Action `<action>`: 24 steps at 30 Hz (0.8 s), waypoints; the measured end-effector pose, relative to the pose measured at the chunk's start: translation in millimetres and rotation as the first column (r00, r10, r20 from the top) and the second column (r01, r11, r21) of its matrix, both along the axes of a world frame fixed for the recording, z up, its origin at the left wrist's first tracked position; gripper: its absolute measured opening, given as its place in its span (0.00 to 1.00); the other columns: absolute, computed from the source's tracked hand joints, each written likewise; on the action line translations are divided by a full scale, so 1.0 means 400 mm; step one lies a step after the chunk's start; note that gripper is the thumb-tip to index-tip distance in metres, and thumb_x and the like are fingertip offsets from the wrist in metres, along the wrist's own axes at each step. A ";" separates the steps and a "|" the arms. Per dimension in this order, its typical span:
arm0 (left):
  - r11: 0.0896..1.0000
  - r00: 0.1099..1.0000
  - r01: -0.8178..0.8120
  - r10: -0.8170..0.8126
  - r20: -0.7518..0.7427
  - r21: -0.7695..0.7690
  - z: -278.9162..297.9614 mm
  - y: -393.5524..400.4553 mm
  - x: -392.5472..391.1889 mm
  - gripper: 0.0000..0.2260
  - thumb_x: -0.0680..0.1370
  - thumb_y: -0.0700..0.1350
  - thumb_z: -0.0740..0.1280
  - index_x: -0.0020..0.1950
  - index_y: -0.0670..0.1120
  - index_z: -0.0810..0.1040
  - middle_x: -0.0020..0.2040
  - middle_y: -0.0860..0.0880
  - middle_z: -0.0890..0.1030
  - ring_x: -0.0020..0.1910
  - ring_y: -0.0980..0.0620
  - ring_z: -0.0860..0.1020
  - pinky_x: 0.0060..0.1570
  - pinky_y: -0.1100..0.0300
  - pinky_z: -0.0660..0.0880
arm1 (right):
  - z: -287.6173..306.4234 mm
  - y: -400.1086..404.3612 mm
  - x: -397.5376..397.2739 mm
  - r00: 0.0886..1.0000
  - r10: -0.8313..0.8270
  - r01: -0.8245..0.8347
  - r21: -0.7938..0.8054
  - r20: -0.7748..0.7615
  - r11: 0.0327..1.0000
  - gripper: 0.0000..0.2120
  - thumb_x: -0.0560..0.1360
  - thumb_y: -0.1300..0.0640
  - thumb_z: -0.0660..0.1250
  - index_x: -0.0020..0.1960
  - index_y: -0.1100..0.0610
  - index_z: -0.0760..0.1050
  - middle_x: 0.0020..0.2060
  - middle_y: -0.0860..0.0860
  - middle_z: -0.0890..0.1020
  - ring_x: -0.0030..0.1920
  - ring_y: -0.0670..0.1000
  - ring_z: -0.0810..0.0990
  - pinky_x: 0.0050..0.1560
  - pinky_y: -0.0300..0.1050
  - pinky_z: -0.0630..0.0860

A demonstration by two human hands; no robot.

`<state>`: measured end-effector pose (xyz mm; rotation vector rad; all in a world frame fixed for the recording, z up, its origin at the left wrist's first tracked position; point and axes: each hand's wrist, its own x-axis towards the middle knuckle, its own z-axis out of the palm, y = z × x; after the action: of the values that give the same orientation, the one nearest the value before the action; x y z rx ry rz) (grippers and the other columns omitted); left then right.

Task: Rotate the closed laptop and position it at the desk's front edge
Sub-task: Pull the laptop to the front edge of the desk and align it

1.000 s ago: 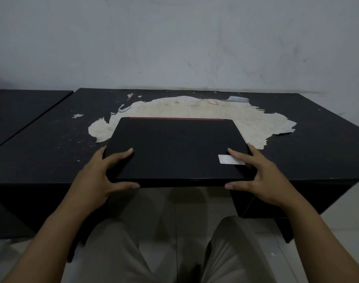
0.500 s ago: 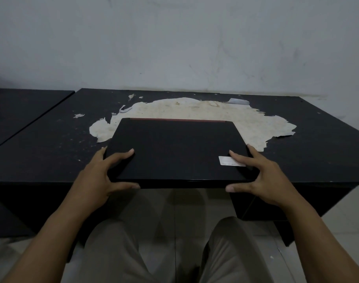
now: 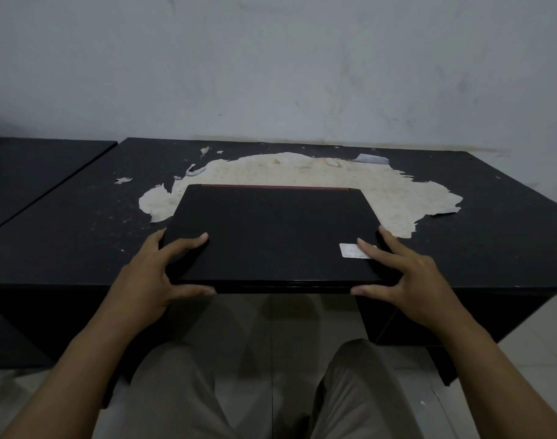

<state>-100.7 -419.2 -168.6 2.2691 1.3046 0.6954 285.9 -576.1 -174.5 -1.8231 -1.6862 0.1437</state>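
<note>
The closed black laptop (image 3: 274, 232) lies flat on the dark desk (image 3: 80, 236), its near long edge level with the desk's front edge. A thin red strip runs along its far edge, and a small white sticker (image 3: 350, 250) sits near its front right corner. My left hand (image 3: 150, 274) grips the front left corner, fingers on the lid and thumb under the front edge. My right hand (image 3: 407, 277) grips the front right corner the same way, one finger partly over the sticker.
A large pale patch of peeled surface (image 3: 302, 175) spreads behind the laptop. A second dark desk (image 3: 33, 166) stands to the left across a narrow gap. A grey wall rises right behind both. My knees are below the front edge.
Almost nothing has moved. The laptop and both hands hold the same places at the desk's front edge; only the camera view shifted slightly.
</note>
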 end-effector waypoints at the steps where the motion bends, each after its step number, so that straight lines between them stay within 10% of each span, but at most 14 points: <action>1: 1.000 1.000 0.001 -0.001 -0.003 0.007 0.002 -0.001 0.001 0.41 0.59 0.65 0.80 0.71 0.75 0.69 0.80 0.52 0.62 0.76 0.46 0.67 0.68 0.45 0.71 | -0.005 0.002 0.001 1.000 0.009 -0.009 0.021 0.000 1.000 0.41 0.60 0.36 0.76 0.71 0.37 0.71 0.80 0.47 0.61 0.74 0.39 0.58 0.70 0.29 0.55; 24: 0.999 0.998 0.031 -0.031 0.049 0.011 0.004 -0.011 0.000 0.40 0.58 0.65 0.78 0.71 0.72 0.72 0.76 0.56 0.65 0.74 0.50 0.69 0.66 0.50 0.71 | -0.023 -0.001 0.000 0.998 0.017 -0.012 0.086 -0.055 0.996 0.40 0.61 0.42 0.80 0.71 0.40 0.74 0.78 0.48 0.64 0.74 0.43 0.65 0.66 0.21 0.57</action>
<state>-100.7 -423.4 -167.1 2.2610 1.2431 0.7440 285.8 -576.4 -183.7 -1.7284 -1.6419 0.1251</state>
